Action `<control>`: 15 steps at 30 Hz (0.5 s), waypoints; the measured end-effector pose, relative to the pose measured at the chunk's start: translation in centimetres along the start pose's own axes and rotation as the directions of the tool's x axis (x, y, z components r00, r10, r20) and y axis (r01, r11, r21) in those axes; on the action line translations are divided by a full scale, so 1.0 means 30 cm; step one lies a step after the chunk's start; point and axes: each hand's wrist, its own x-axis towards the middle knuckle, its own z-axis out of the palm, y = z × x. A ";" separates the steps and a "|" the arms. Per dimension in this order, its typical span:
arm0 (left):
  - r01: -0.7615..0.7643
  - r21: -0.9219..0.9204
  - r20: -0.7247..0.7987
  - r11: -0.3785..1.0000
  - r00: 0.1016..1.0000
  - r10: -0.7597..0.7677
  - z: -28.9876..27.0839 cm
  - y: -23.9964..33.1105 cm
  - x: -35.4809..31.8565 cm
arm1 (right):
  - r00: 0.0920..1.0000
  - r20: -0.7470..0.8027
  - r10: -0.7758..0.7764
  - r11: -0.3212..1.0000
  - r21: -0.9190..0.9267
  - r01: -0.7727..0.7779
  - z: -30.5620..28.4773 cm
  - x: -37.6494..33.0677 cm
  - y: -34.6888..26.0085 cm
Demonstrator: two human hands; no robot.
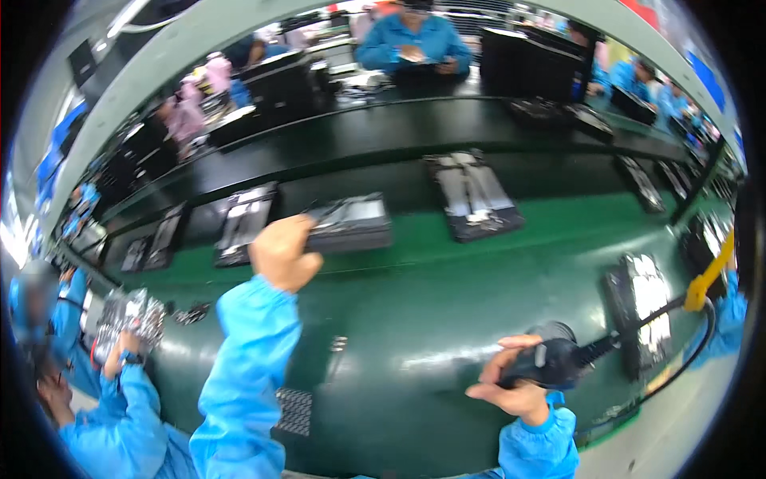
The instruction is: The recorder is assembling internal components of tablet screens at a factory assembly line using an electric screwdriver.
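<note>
Far across the green desk (399, 299), my left hand (285, 254) curls at the left end of a flat black unit (353, 237), grip too blurred to tell. My right hand (520, 396) holds a black corded tool (550, 361).

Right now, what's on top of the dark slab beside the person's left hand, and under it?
On top, the dark slab shows a shiny grey surface, its details too blurred to make out. Its underside and whatever lies directly beneath are covered; green table shows in front.
</note>
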 end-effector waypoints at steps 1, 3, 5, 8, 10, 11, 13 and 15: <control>0.025 -0.057 -0.033 0.998 0.999 -0.027 -0.045 0.036 0.007 | 0.998 -0.062 0.003 0.999 0.046 -0.001 0.001 -0.007 0.012; 0.071 -0.112 -0.037 0.991 0.996 -0.076 -0.111 0.132 -0.017 | 0.991 -0.132 0.015 0.999 0.044 -0.009 -0.022 0.000 -0.025; -0.034 -0.146 -0.070 0.989 0.997 0.024 -0.166 0.240 -0.045 | 0.975 -0.214 -0.064 0.998 -0.015 0.062 -0.051 -0.002 -0.047; -0.082 -0.236 0.134 0.968 0.984 0.116 -0.262 0.387 -0.085 | 0.943 -0.321 -0.089 0.993 0.041 0.108 -0.094 0.012 -0.087; -0.034 -0.358 0.279 0.933 0.950 0.142 -0.277 0.482 -0.131 | 0.914 -0.397 -0.079 0.992 0.056 0.110 -0.137 0.017 -0.135; -0.044 -0.394 0.356 0.918 0.914 0.196 -0.290 0.529 -0.152 | 0.903 -0.412 -0.119 0.988 0.042 0.149 -0.166 0.028 -0.139; 0.018 -0.454 0.462 0.891 0.860 0.218 -0.290 0.615 -0.228 | 0.874 -0.470 -0.121 0.966 0.146 0.213 -0.217 0.043 -0.138; 0.105 -0.513 0.569 0.852 0.784 0.246 -0.279 0.706 -0.277 | 0.862 -0.493 -0.116 0.975 0.110 0.194 -0.273 0.063 -0.134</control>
